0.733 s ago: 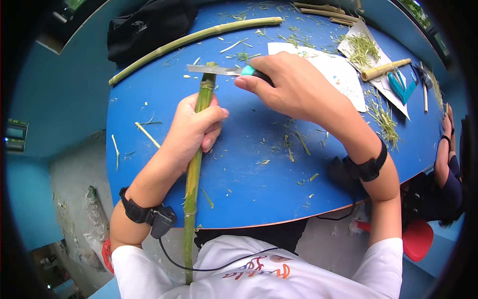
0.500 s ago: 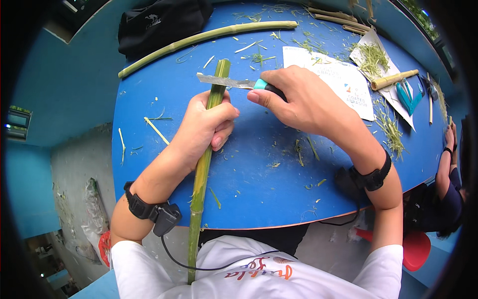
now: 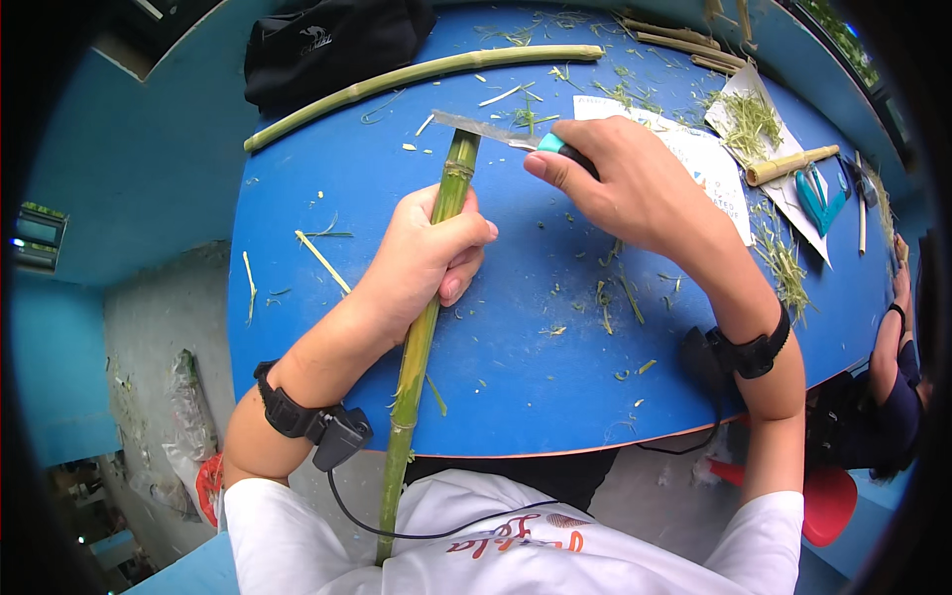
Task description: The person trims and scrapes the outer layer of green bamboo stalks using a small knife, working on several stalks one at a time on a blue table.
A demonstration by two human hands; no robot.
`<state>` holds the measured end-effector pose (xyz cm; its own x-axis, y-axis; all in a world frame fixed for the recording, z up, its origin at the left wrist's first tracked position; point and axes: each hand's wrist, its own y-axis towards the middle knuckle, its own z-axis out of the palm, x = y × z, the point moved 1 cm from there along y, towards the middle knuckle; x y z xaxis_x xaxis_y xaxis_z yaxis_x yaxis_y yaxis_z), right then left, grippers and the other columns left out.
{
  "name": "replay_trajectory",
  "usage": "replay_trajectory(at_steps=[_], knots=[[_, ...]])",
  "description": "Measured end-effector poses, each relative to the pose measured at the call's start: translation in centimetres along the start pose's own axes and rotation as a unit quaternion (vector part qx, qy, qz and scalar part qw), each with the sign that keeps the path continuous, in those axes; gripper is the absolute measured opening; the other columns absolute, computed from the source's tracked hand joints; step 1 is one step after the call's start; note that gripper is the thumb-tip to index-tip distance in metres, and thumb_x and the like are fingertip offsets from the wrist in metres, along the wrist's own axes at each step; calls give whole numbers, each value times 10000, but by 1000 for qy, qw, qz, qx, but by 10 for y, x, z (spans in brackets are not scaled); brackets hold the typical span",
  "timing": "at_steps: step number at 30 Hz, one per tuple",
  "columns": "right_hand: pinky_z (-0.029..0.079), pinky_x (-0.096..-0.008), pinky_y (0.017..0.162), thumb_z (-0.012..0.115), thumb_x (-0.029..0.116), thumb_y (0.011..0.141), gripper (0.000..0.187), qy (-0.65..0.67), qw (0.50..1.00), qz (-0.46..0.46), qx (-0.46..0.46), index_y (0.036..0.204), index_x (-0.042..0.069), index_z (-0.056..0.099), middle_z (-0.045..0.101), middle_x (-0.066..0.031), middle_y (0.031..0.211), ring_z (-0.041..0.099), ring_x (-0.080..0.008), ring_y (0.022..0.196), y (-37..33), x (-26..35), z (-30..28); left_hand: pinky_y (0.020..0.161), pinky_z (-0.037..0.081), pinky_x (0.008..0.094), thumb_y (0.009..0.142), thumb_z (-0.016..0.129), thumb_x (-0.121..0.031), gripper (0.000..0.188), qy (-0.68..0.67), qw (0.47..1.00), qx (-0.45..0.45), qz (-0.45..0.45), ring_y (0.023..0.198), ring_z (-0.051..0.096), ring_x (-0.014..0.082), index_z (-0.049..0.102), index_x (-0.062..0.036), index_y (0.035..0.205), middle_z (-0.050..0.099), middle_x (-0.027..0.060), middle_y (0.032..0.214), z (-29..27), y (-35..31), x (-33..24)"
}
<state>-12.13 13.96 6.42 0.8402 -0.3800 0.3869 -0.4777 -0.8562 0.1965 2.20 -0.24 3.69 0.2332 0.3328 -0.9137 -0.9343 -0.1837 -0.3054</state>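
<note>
My left hand [image 3: 436, 248] is wrapped round a green bamboo stalk [image 3: 420, 347], which slants from my lap up over the table's near edge. Across the stalk's far end lies the metal blade [image 3: 486, 128] of a knife with a teal and black handle [image 3: 563, 151]. That handle is in my right hand [image 3: 630, 183], fingers closed about it. A ringed node of the stalk shows between my left hand and the blade. Whether the blade presses on the rim or sits just above it, I cannot tell.
On the blue table [image 3: 535, 367] lie a longer peeled stalk [image 3: 426, 76], a black bag [image 3: 332, 50], printed white paper [image 3: 729, 198], shavings [image 3: 749, 121], a short bamboo piece [image 3: 791, 165] and a teal-handled tool [image 3: 819, 203]. Another person's arm [image 3: 886, 337] rests at the right edge.
The blade has moved away from me along the stalk, from near the node to the far end. Both hands and the stalk sit slightly farther right in the view.
</note>
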Motion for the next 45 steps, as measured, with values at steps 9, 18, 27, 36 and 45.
replay_trajectory(at_steps=[9,18,27,36,45], knots=[[468,-464,636,567,435,881,491,27,998,-37,44,703,-21,591,595,-218,657,593,-401,661,-2,4,1,335,268,195,849,604,-100,223,-1,1000,-4,1,362,360,25,394,-117,776,388,-57,538,-1,-1,2],[486,-451,627,672,367,822,377,28,998,-35,47,748,4,600,620,-190,676,618,-382,666,-1,1,17,349,275,196,852,606,-100,201,13,1000,-13,0,374,367,30,409,-106,810,382,-54,541,0,-2,2],[492,-465,628,662,189,763,176,-5,1000,-16,-4,721,27,611,613,-183,664,618,-386,674,-3,1,28,349,275,203,846,607,-89,188,20,1000,-9,11,377,365,31,420,-94,840,387,-48,549,-2,-3,5],[503,-471,641,636,132,686,110,-11,999,-45,-10,705,28,606,598,-197,651,618,-385,669,-6,2,30,354,284,194,835,604,-84,198,31,999,-18,13,376,370,29,417,-87,771,404,-45,552,0,-6,3],[508,-475,613,627,120,673,114,-37,999,-11,-28,714,14,626,613,-217,668,624,-403,639,-1,-1,36,363,274,204,818,582,-56,175,57,998,-37,12,382,351,30,410,-86,827,392,-47,564,1,-2,5]])
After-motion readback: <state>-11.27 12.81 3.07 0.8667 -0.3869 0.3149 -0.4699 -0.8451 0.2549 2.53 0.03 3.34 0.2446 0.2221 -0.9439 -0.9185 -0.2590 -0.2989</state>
